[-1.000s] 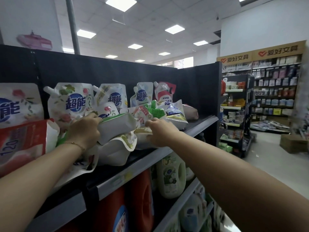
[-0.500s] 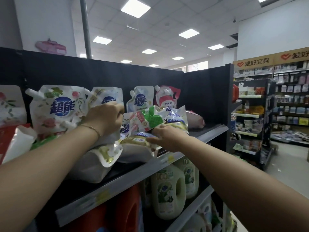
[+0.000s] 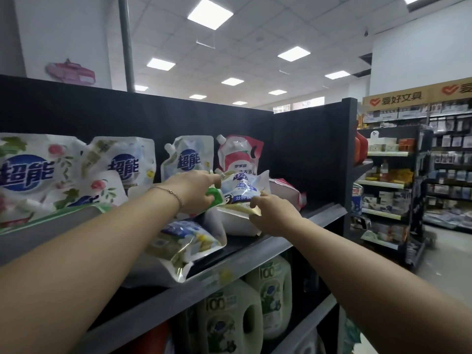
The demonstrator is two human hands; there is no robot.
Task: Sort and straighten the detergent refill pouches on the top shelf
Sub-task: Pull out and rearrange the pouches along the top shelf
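Left grip curled, right grip curled

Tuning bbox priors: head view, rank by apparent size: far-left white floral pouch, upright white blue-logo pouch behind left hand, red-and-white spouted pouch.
1. Far-left white floral pouch: largest, though nearest the camera.
2=. Upright white blue-logo pouch and red-and-white spouted pouch: alike, both partly hidden.

A: What else is in the store?
B: A yellow sign with red hearts tops stationery racks directly below it. Red bottles stand just below and left of the sign.
A: And farther left?
B: Ceiling light panels higher up, a grey pole, a pink wall ornament. Pale green jugs sit well below, left of the sign.
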